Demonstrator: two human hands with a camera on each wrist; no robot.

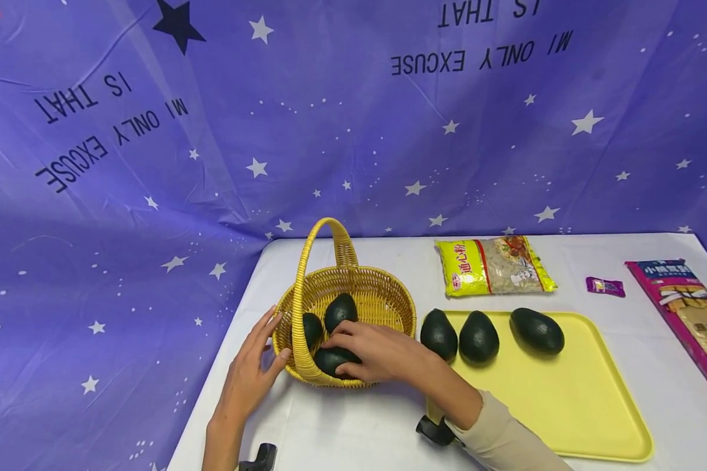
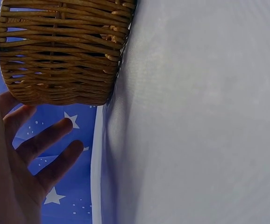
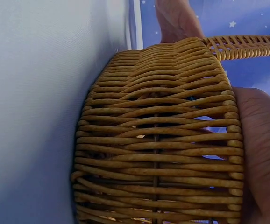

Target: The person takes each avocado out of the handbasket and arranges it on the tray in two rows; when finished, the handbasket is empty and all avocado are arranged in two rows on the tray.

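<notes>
A yellow wicker basket with a tall arched handle stands on the table. Inside it lie dark green avocados: one at the back, another by the handle, and a front avocado. My right hand reaches over the basket's right rim and grips the front avocado, thumb nearest me. At the left side, my left hand touches the rim with its fingers spread; the left wrist view shows the same hand beside the woven wall. In the right wrist view, the basket wall hides the right fingertips.
A yellow tray right of the basket bears avocados on its far side: a left one, a middle one and a right one. Behind lies a pasta bag; farther right are a purple wrapped candy and a magenta food packet.
</notes>
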